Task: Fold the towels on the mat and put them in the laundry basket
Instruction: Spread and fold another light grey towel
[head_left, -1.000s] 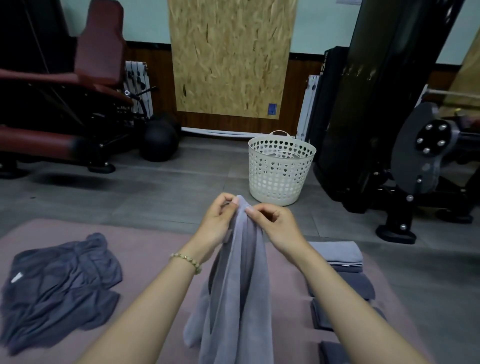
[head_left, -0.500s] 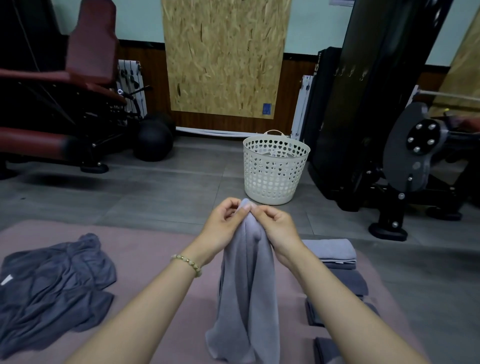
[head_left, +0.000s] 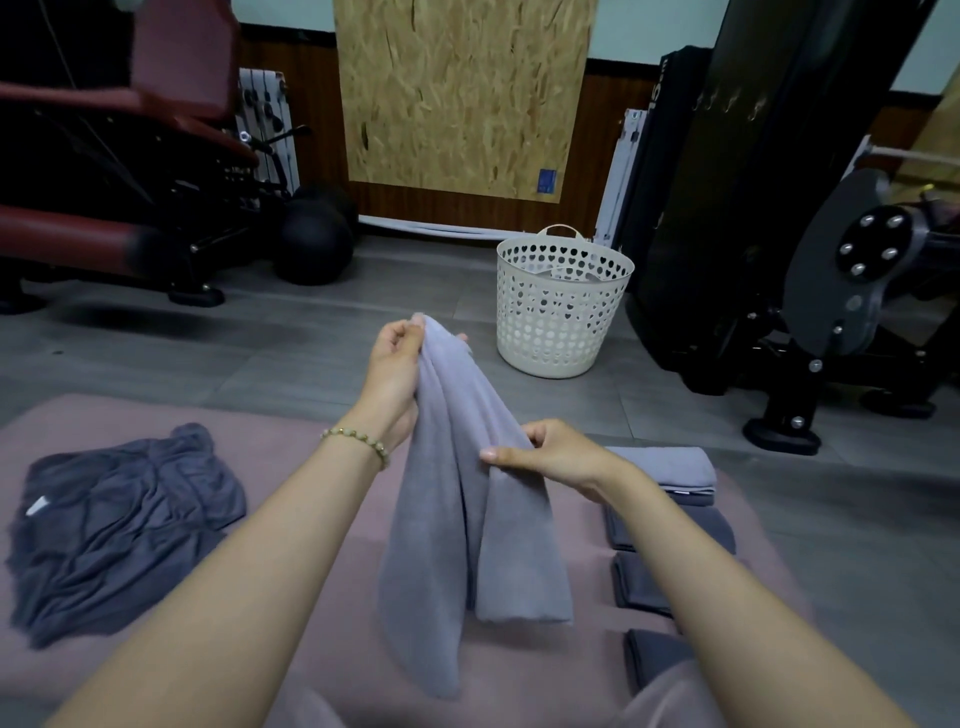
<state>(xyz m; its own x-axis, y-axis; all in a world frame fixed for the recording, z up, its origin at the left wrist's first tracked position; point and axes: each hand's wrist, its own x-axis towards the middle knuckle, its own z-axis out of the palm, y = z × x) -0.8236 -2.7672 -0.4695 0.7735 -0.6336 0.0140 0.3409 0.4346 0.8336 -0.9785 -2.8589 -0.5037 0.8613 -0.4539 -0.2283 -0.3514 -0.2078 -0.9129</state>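
Observation:
A light grey towel (head_left: 457, 519) hangs bunched above the pink mat (head_left: 291, 447). My left hand (head_left: 395, 374) grips its top corner, held up near the mat's far edge. My right hand (head_left: 550, 457) pinches the towel's right edge lower down, about a third of the way along. A crumpled dark grey towel (head_left: 119, 525) lies on the mat at the left. Several folded towels (head_left: 670, 467) lie in a row on the mat's right side, the nearer ones partly hidden by my right arm. The white perforated laundry basket (head_left: 561, 312) stands on the floor beyond the mat.
A black weight machine (head_left: 779, 208) stands right of the basket. A red padded bench (head_left: 104, 171) and a black ball (head_left: 311, 244) are at the far left. A chipboard panel (head_left: 462, 93) leans on the wall. Grey floor lies between mat and basket.
My right hand let go of the top corner and slid down the towel's right edge. My left hand kept the top and moved slightly left. The towel's lower part spread out.

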